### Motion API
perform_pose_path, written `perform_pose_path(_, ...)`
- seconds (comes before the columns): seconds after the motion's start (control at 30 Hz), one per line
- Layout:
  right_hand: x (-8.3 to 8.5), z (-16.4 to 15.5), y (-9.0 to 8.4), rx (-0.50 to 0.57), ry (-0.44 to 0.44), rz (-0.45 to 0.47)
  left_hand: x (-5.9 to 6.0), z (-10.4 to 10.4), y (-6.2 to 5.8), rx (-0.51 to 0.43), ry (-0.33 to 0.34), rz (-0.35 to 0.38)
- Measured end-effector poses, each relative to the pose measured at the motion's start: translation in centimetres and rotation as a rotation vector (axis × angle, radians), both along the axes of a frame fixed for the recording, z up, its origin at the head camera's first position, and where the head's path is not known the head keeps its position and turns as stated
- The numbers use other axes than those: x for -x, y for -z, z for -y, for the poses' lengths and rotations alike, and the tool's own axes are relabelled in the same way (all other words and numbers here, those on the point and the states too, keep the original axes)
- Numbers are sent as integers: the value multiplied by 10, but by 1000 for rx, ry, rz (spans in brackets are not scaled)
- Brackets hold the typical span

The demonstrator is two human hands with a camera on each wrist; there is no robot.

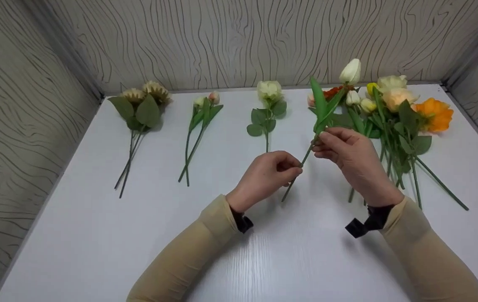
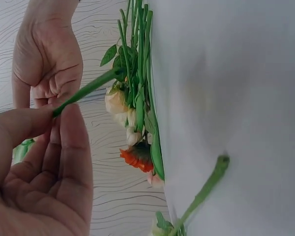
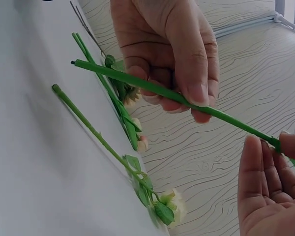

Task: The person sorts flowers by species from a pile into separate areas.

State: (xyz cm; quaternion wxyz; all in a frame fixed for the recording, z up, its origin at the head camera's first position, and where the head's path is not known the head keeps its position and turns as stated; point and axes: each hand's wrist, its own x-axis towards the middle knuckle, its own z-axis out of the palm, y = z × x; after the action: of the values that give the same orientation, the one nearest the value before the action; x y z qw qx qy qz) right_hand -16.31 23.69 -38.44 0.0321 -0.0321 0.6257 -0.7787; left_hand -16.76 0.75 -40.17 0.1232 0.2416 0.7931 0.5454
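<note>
A white tulip (image 1: 351, 71) with long green leaves is held above the white table (image 1: 96, 235), its stem (image 1: 306, 157) slanting down to the left. My left hand (image 1: 297, 170) pinches the lower stem between thumb and fingers. My right hand (image 1: 318, 144) pinches the stem higher up, just under the leaves. In the left wrist view the stem (image 2: 88, 88) runs from my left hand (image 2: 56, 112) to my right hand (image 2: 49, 64). The right wrist view shows my left hand (image 3: 191, 96) gripping the stem (image 3: 152, 86), and my right hand (image 3: 280, 145) holding it further along.
A pile of mixed flowers (image 1: 394, 113) lies on the table's right side behind my right hand. To the left lie a white rose (image 1: 269, 105), two pale buds (image 1: 203, 113) and two brownish blooms (image 1: 142, 105). Patterned walls close in the table on three sides.
</note>
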Motion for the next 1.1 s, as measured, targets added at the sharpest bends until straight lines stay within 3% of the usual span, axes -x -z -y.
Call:
perform_pose_path(0.2,-1,-4,-1,-81,-28,28,20,47,-8,63,-83,-2)
perform_pose_path(0.47,0,-5,1,-72,-40,35,59,129,-7,182,-383,97)
perform_pose_path(0.6,1,-3,3,-74,-47,32,67,156,-1,254,-459,167)
perform_pose_path(0.8,2,-2,5,-76,-52,33,71,173,7,343,-500,247)
perform_pose_path(1.1,4,-1,8,-60,-58,26,70,176,11,382,-496,283)
